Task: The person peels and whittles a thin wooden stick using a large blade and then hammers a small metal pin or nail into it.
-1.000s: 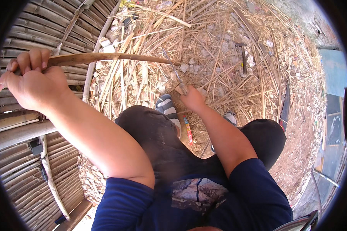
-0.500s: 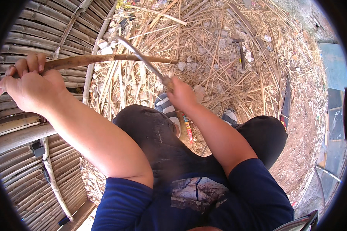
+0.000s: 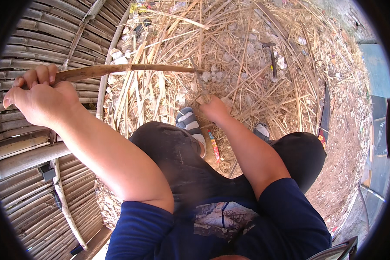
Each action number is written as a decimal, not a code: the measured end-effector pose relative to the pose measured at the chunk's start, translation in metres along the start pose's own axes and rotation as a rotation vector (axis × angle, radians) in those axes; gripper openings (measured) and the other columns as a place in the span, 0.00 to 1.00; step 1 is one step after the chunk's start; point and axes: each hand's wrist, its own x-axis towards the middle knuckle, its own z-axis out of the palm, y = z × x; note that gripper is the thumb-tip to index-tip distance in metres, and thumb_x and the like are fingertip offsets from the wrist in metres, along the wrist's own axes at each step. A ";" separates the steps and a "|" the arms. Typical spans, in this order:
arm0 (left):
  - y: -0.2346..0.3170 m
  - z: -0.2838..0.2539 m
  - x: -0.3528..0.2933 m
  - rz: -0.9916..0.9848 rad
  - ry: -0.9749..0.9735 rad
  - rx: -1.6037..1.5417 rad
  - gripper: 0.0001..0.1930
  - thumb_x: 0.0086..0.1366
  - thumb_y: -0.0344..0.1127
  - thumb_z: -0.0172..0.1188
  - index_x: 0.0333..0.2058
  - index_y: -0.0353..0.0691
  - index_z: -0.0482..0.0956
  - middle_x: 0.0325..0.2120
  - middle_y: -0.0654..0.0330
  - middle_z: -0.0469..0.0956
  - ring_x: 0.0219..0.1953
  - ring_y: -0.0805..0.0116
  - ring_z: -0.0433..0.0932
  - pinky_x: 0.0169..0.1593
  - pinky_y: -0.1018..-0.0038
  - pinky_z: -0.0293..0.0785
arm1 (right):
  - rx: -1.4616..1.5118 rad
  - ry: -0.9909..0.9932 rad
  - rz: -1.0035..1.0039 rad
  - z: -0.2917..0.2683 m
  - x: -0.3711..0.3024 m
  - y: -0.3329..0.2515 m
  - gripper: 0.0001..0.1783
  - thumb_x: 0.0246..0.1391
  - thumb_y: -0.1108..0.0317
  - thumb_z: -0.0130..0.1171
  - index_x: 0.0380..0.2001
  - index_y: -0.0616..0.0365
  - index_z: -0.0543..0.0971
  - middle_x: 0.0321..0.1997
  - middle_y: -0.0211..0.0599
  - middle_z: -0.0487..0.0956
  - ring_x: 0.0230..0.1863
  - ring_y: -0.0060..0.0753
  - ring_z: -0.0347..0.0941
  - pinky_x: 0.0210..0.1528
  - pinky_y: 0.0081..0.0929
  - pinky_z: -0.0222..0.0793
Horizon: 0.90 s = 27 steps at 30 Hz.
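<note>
A long, slightly bent bamboo strip (image 3: 130,68) runs from the left side toward the middle, its far end just above the littered ground. My left hand (image 3: 43,93) is wrapped round the strip's left end, by the bamboo wall. In my right hand (image 3: 214,108) is the handle of a curved-blade knife (image 3: 198,76). Its blade looks thin from here and crosses the strip close to its right end; whether the edge touches it, I cannot tell.
A slatted bamboo wall (image 3: 26,102) stands close on my left. Straw, bamboo splinters and stones cover the ground (image 3: 247,93). A hammer (image 3: 272,60) lies ahead, a dark saw-like blade (image 3: 324,112) to the right. Blue-grey panels (image 3: 377,73) stand at the far right.
The knife has moved right along the strip, from near its middle to its right end, and the blade has turned more upright. My left hand keeps its hold and has shifted slightly.
</note>
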 end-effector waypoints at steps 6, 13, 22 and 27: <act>0.012 -0.004 0.000 -0.019 0.007 -0.075 0.17 0.75 0.49 0.46 0.32 0.44 0.61 0.19 0.66 0.52 0.20 0.71 0.50 0.27 0.73 0.52 | -0.081 -0.073 -0.261 -0.004 -0.033 -0.070 0.19 0.48 0.65 0.63 0.41 0.67 0.74 0.37 0.61 0.81 0.43 0.62 0.79 0.45 0.49 0.75; 0.026 -0.023 0.017 -0.008 -0.077 -0.125 0.18 0.73 0.50 0.50 0.30 0.43 0.63 0.17 0.67 0.53 0.18 0.74 0.49 0.26 0.75 0.50 | -0.107 0.051 -0.251 -0.004 -0.058 -0.079 0.16 0.48 0.66 0.63 0.35 0.66 0.74 0.32 0.59 0.79 0.38 0.62 0.78 0.42 0.52 0.72; 0.030 -0.021 0.015 -0.002 -0.058 -0.089 0.17 0.74 0.47 0.49 0.30 0.43 0.62 0.17 0.66 0.52 0.18 0.73 0.49 0.25 0.75 0.50 | -0.096 0.036 -0.187 -0.008 -0.059 -0.072 0.18 0.48 0.65 0.62 0.39 0.66 0.74 0.31 0.59 0.79 0.39 0.63 0.78 0.42 0.52 0.72; 0.029 -0.027 0.019 -0.017 -0.064 -0.105 0.11 0.69 0.36 0.48 0.28 0.44 0.60 0.17 0.66 0.51 0.17 0.73 0.49 0.24 0.75 0.50 | -0.147 0.011 -0.230 -0.009 -0.065 -0.079 0.17 0.51 0.67 0.60 0.42 0.66 0.74 0.35 0.61 0.81 0.41 0.62 0.79 0.46 0.53 0.74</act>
